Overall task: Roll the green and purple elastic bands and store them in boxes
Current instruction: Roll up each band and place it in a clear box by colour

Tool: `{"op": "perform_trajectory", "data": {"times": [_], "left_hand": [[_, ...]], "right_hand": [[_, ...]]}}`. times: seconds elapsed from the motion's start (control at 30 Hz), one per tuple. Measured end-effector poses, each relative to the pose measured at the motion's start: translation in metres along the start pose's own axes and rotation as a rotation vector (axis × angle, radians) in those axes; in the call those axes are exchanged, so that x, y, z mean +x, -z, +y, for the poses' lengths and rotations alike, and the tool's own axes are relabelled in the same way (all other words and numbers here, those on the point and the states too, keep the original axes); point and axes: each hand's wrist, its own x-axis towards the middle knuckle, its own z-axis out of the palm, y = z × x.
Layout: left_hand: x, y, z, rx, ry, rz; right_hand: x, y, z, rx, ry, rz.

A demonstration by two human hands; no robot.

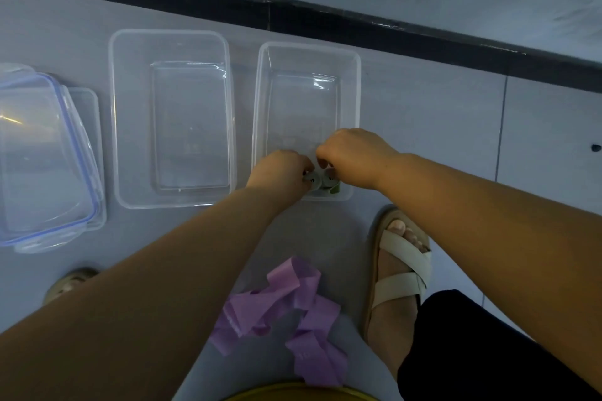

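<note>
Two clear plastic boxes stand side by side on the grey floor, the left box (172, 39) and the right box (309, 49). Both of my hands reach into the near end of the right box. My left hand (280, 169) and my right hand (355, 153) each grip a side of the rolled green elastic band (322, 182), which sits low at the box's near wall. The roll is mostly hidden by my fingers. The purple elastic band (286, 309) lies loose and crumpled on the floor between my feet.
Two clear lids (42, 156), one with blue clip edges, lie stacked at the left. A dark skirting strip (293, 16) runs along the wall behind the boxes. My sandalled right foot (397, 270) stands beside the purple band, my left foot (70, 283) at lower left.
</note>
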Motion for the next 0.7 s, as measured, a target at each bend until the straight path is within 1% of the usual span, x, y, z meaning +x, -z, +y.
{"op": "perform_trajectory", "data": {"times": [0.27,0.47,0.57,0.63,0.7], "left_hand": [[-0.006,0.005,0.000,0.023,-0.010,0.027],[-0.011,0.013,-0.001,0.028,-0.010,0.028],[-0.022,0.019,-0.003,-0.013,-0.016,0.096],[-0.038,0.021,-0.010,-0.068,-0.030,0.187],[-0.060,0.018,-0.020,-0.123,-0.070,0.313]], "right_hand": [[-0.004,0.005,-0.001,0.079,-0.025,-0.020],[-0.012,0.013,-0.009,0.099,-0.032,0.002],[-0.021,0.019,-0.019,0.182,-0.024,0.129],[-0.030,0.016,-0.032,0.253,0.006,0.216],[-0.039,0.006,-0.049,0.262,0.046,0.204]]}}
